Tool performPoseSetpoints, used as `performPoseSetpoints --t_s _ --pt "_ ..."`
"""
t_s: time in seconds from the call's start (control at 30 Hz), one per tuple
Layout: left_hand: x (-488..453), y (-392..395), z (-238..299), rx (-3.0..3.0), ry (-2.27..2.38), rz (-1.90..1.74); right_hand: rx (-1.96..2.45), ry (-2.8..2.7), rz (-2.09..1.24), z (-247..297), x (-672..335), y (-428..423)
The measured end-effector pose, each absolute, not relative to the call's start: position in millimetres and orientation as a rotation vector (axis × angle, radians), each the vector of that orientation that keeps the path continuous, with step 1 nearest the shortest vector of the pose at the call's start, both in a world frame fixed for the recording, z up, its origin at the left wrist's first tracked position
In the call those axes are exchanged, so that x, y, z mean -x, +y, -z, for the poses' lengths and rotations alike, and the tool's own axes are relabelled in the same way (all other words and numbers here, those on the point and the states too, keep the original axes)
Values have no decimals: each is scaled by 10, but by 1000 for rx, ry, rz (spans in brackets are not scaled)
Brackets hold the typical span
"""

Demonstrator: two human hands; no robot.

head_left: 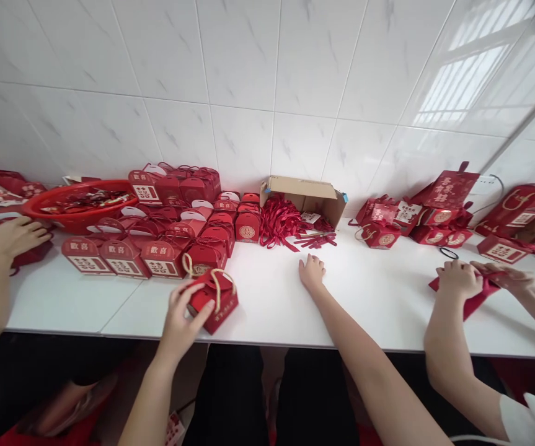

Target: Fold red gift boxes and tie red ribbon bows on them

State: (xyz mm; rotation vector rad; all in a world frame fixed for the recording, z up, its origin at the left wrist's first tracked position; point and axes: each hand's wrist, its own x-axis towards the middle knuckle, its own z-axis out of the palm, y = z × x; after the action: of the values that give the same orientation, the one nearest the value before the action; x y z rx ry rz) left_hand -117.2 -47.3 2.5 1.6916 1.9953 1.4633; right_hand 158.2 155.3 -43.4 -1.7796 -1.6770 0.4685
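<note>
My left hand (182, 317) is closed around the side of a small red gift box (223, 313) with beige rope handles, near the front edge of the white table. Gold print shows on the box's front. Reaching further in, my right hand (312, 271) rests on the tabletop with its fingers loosely bent and the thumb apart; I see nothing in it. Just beyond it lie loose red ribbon strips (317, 240) and a heap of red ribbons (280, 223), spilling from a cardboard box (302, 186) on its side.
Rows of red gift boxes (165, 259) stand left of centre, beside a red plastic basin (46, 207). A co-worker's hands (9, 238) are at the far left; another's (460, 279) handle a red piece at right. More red boxes (381, 235) stand along the tiled wall.
</note>
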Motion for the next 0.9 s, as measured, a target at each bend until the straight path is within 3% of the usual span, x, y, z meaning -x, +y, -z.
performPoseSetpoints --t_s 0.17,0.4,0.7,0.9 --pt "692 -655 -5 -1831 1613 -1266 1753 -1610 -533 389 -1315 1872" --pt "473 -636 -119 -1874 1612 -1031 1349 -1490 -617 297 -1408 1706" --pt "280 -474 -122 -1893 1444 -1045 787 -876 -404 -493 -2089 1043" --pt "196 -336 -230 -1783 1516 -1209 725 -1218 -930 -744 -2046 450"
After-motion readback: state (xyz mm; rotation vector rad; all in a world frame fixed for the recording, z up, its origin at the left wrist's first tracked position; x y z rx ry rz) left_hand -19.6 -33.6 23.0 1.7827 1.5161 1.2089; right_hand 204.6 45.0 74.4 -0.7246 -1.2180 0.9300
